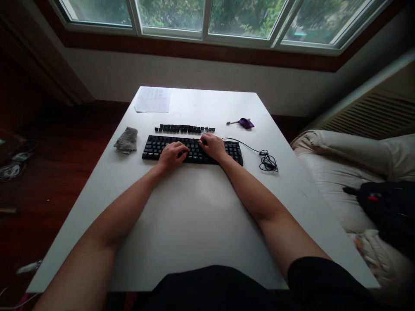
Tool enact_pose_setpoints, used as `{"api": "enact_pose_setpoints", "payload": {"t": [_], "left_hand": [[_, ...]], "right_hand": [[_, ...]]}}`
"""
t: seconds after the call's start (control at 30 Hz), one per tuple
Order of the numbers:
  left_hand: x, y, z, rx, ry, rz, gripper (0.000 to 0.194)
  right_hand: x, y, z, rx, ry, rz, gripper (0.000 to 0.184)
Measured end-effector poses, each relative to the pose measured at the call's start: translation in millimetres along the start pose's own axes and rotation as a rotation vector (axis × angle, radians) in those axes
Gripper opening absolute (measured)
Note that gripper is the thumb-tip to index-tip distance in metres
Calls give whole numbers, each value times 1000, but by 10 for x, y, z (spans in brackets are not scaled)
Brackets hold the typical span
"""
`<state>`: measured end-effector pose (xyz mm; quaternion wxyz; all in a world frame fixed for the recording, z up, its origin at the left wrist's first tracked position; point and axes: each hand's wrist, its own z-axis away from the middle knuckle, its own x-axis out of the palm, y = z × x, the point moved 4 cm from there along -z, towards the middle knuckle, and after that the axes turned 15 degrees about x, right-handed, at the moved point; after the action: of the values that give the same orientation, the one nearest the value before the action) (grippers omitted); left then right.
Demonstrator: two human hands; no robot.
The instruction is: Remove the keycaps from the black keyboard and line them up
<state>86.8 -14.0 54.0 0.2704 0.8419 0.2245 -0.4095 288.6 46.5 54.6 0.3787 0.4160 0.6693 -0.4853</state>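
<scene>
A black keyboard [155, 147] lies across the white table, with a darker gap in its top rows between my hands. My left hand [173, 156] rests over its front edge, fingers curled down onto the keys. Over the upper rows, my right hand [213, 146] has thumb and fingers pinched together around a small black piece that looks like a keycap [204, 142]; its details are too small to see. Just behind the keyboard stands a line of loose black keycaps [180, 128], its right end close to my right hand.
A grey cloth [126, 140] lies left of the keyboard and a printed paper sheet [153, 99] at the far left corner. Back right is a purple object [246, 123] beside a small brush-like stick [232, 123]. The coiled cable [268, 162] lies on the right.
</scene>
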Motion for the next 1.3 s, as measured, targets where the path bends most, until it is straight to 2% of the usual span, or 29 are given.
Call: {"api": "enact_pose_setpoints", "payload": {"t": [1.3], "left_hand": [[-11,7,-8,2,-3,-5,20]], "right_hand": [[-15,-9,-1,-2,-9,6,22]]}}
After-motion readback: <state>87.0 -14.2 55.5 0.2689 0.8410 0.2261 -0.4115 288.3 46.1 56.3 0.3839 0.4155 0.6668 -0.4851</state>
